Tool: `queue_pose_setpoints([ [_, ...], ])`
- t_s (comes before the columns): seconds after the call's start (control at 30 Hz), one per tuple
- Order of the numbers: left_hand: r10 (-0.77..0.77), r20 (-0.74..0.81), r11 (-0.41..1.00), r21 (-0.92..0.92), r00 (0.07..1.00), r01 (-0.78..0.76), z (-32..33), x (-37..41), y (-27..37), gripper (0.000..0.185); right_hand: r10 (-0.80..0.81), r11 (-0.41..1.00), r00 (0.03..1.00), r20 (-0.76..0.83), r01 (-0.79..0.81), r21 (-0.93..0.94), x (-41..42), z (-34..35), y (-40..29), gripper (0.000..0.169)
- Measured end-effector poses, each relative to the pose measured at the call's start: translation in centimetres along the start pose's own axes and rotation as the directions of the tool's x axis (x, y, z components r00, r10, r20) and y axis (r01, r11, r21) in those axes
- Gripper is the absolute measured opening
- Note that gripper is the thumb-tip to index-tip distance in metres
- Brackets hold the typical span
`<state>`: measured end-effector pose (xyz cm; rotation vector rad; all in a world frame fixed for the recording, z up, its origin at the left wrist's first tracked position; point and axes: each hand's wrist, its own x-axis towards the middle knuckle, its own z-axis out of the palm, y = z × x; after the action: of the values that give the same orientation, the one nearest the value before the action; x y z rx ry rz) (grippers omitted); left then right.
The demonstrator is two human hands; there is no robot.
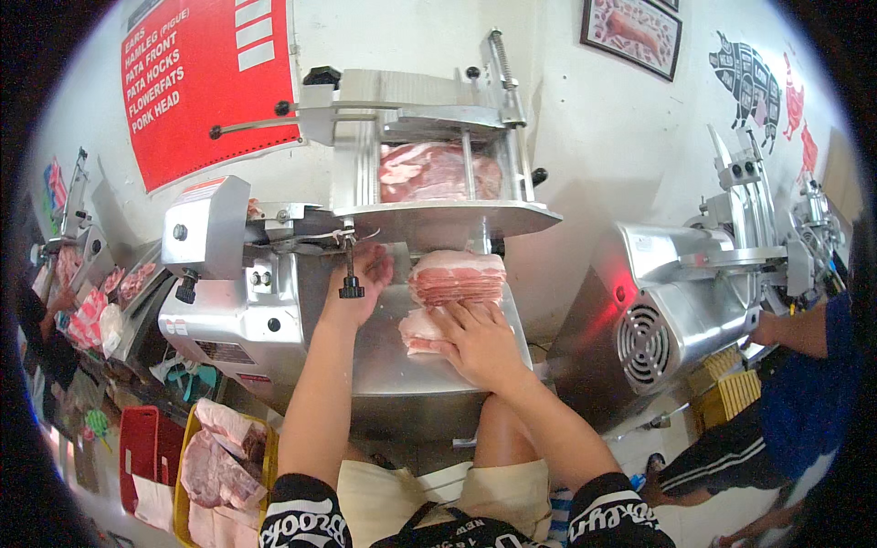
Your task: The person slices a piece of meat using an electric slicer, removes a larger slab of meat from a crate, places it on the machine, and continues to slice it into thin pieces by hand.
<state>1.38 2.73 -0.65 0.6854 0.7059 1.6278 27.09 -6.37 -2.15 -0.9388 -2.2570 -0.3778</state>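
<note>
A metal meat slicer stands before me, with a block of raw meat (438,171) in its carriage (445,214). On the metal tray (411,377) below lies a neat stack of sliced pork (458,275). Nearer to me is a smaller pile of slices (419,332). My right hand (478,339) rests palm down on this smaller pile, its fingertips against the near side of the stack. My left hand (363,282) is raised left of the stack, beneath the carriage and partly behind a black-knobbed screw (351,286); I cannot tell whether it holds anything.
A yellow crate (179,507) of large raw meat cuts stands at lower left beside a red container (139,445). Another slicer (675,308) is at the right, where a person in a blue shirt (808,390) reaches towards it. Further machines and meat are at far left.
</note>
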Motion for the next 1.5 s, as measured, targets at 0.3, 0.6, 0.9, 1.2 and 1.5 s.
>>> queue_pose_setpoints([
  [0.3, -0.252, 0.052, 0.902, -0.348, 0.966, 0.254, -1.7, 3.5, 0.7, 0.023, -0.017, 1.000, 0.998, 0.053, 0.016, 0.025, -0.1, -0.3, 0.4, 0.053],
  [0.6, -0.131, -0.051, 0.956, -0.272, 0.990, 0.113, -0.5, -3.7, 0.8, 0.013, 0.095, 0.964, 0.992, 0.079, -0.112, 0.243, 0.4, -1.3, 0.3, 0.057],
  [0.9, -0.075, 0.442, 0.753, 0.613, 0.894, -0.240, 3.8, -9.4, -2.0, 0.036, 0.333, 0.502, 0.934, 0.130, -0.292, 0.814, 2.9, -3.1, 1.3, 0.034],
  [1.2, 0.008, 0.046, 0.820, 0.571, 0.999, -0.033, 1.3, -3.3, 1.2, 0.022, 0.125, 0.961, 0.992, 0.011, -0.124, 0.246, 0.6, -0.9, 1.8, 0.038],
  [1.5, -0.203, 0.198, 0.840, -0.469, 0.959, 0.275, -2.9, 4.3, 0.6, 0.016, 0.023, 0.999, 0.999, 0.044, -0.024, 0.030, 0.5, -0.1, 0.1, 0.056],
])
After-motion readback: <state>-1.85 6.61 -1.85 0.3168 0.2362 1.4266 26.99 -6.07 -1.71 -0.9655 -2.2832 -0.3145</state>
